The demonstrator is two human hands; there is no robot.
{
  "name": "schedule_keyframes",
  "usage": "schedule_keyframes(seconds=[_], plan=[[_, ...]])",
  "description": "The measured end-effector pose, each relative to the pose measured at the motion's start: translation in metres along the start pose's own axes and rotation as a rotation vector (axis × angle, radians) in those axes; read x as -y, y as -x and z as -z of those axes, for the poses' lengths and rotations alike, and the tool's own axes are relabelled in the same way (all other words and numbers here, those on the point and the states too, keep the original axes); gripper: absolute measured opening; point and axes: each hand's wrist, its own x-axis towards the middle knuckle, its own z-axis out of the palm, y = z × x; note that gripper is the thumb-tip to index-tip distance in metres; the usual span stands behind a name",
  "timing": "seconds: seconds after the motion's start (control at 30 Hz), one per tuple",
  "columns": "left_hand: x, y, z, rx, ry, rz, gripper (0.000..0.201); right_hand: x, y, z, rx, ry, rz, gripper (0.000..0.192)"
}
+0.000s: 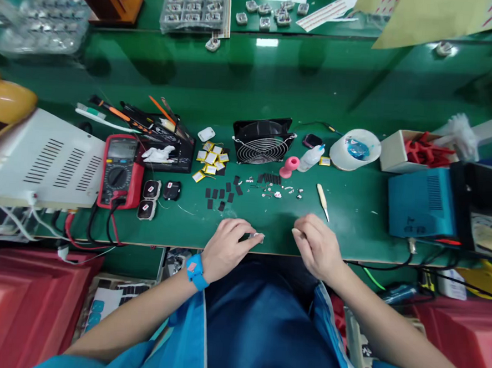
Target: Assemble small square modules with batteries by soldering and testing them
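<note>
At the front edge of the green bench, my left hand (228,244), with a blue wrist strap, pinches a small pale part (259,236) between thumb and fingers; most of the part is hidden. To the right, my right hand (316,246) is held apart from it with its fingers curled closed, and whatever they may grip does not show. Beyond that hand lies a screwdriver (322,202) with a cream handle. Black rectangular pads (222,193) and tiny loose components (277,195) are spread on the bench ahead of both hands.
A small fan (263,142) stands behind the components, with yellow-edged battery cells (211,158) to its left. Right of it are a pink holder (289,167), a clear bottle (311,158) and a white tub (355,150). A red multimeter (120,171) and blue box (417,205) flank the workspace.
</note>
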Motion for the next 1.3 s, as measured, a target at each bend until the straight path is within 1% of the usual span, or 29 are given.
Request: schedule_keyframes(seconds=[0.07, 0.13, 0.2, 0.23, 0.3, 0.4, 0.47, 0.5, 0.57, 0.63, 0.7, 0.77, 0.83, 0.87, 0.93, 0.97, 1.0, 1.03, 1.1, 1.17, 1.2, 1.23, 1.27, 1.3], plan=[[0.0, 0.0, 0.0, 0.009, -0.017, 0.004, 0.028, -0.005, 0.005, 0.004, 0.059, 0.172, -0.049, 0.028], [0.0, 0.0, -0.001, 0.003, -0.005, 0.014, 0.028, -0.011, 0.009, 0.006, 0.126, 0.357, -0.05, 0.033], [-0.001, -0.001, -0.002, -0.009, 0.025, 0.037, 0.026, -0.017, 0.012, 0.01, 0.159, 0.472, -0.054, 0.036], [-0.001, -0.001, -0.002, -0.018, 0.043, 0.051, 0.026, -0.019, 0.012, 0.013, 0.158, 0.495, -0.065, 0.036], [-0.002, -0.001, -0.002, -0.047, 0.077, 0.077, 0.024, -0.023, 0.011, 0.02, 0.124, 0.49, -0.107, 0.037], [-0.004, -0.001, -0.001, -0.08, 0.118, 0.107, 0.02, -0.028, 0.007, 0.03, 0.013, 0.463, -0.162, 0.035], [-0.006, 0.0, -0.001, -0.068, 0.14, 0.126, 0.015, -0.031, 0.004, 0.032, -0.016, 0.426, -0.144, 0.033], [-0.008, 0.001, -0.001, -0.052, 0.149, 0.136, 0.013, -0.031, 0.003, 0.032, 0.0, 0.388, -0.113, 0.033], [-0.01, 0.003, 0.0, -0.021, 0.175, 0.162, 0.015, -0.033, 0.003, 0.028, 0.075, 0.304, -0.026, 0.034], [-0.008, 0.002, 0.004, -0.03, 0.232, 0.197, 0.02, -0.035, 0.004, 0.024, 0.132, 0.255, 0.055, 0.035], [0.001, -0.003, 0.017, -0.106, 0.28, 0.252, 0.017, -0.038, 0.005, 0.022, 0.137, 0.253, 0.097, 0.039], [0.018, -0.011, 0.038, -0.236, 0.248, 0.318, 0.014, -0.04, 0.007, 0.021, 0.118, 0.279, 0.106, 0.041], [0.045, -0.023, 0.066, -0.392, 0.11, 0.388, 0.015, -0.04, 0.009, 0.02, 0.096, 0.306, 0.1, 0.04], [0.06, -0.029, 0.081, -0.477, 0.034, 0.446, 0.019, -0.039, 0.009, 0.02, 0.087, 0.31, 0.096, 0.04], [0.094, -0.043, 0.106, -0.594, -0.063, 0.545, 0.035, -0.036, 0.011, 0.017, 0.069, 0.296, 0.082, 0.04], [0.11, -0.05, 0.116, -0.625, -0.096, 0.596, 0.043, -0.035, 0.012, 0.015, 0.059, 0.286, 0.068, 0.039], [0.125, -0.057, 0.124, -0.647, -0.134, 0.642, 0.045, -0.034, 0.014, 0.013, 0.05, 0.277, 0.05, 0.039], [0.138, -0.062, 0.131, -0.635, -0.155, 0.682, 0.043, -0.034, 0.015, 0.011, 0.041, 0.269, 0.032, 0.038], [0.156, -0.072, 0.142, -0.599, -0.148, 0.755, 0.029, -0.035, 0.017, 0.009, 0.023, 0.26, 0.007, 0.037], [0.16, -0.076, 0.153, -0.58, -0.087, 0.8, 0.017, -0.037, 0.019, 0.008, 0.007, 0.263, 0.0, 0.036], [0.155, -0.077, 0.16, -0.599, -0.069, 0.797, 0.014, -0.036, 0.019, 0.008, -0.006, 0.27, -0.003, 0.035], [0.145, -0.076, 0.165, -0.632, -0.069, 0.774, 0.012, -0.034, 0.019, 0.009, -0.024, 0.281, -0.012, 0.034], [0.131, -0.075, 0.17, -0.692, -0.106, 0.72, 0.011, -0.031, 0.018, 0.01, -0.048, 0.292, -0.027, 0.032], [0.113, -0.073, 0.173, -0.764, -0.182, 0.629, 0.011, -0.025, 0.016, 0.011, -0.082, 0.299, -0.046, 0.031]])
